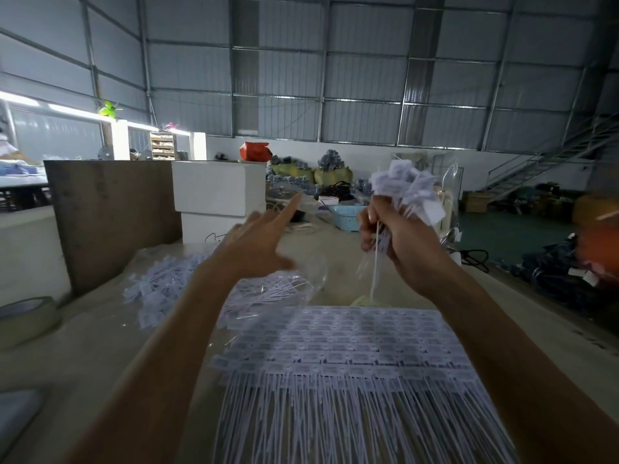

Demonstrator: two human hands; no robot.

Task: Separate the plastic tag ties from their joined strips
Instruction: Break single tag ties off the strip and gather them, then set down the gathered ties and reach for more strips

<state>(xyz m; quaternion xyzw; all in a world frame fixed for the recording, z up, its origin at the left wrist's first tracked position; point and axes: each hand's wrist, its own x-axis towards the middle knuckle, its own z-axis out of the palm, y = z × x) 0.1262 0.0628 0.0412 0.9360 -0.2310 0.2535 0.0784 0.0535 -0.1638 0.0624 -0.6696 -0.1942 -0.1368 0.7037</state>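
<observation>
My right hand (398, 239) is raised above the table and grips a bundle of white tag ties (407, 187), their square heads fanning out above my fist and thin tails hanging below it. My left hand (264, 239) hovers beside it, blurred, fingers stretched out and holding nothing. In front of me lies a stack of joined tag strips (338, 360) in rows, tails pointing toward me. A heap of loose separated ties (160, 286) lies on clear plastic to the left.
A tape roll (23, 316) sits at the table's left edge. A brown board (110, 216) and white foam boxes (217, 187) stand behind the pile. A light blue basket (346, 217) lies further back. Bags and clutter cover the floor at right.
</observation>
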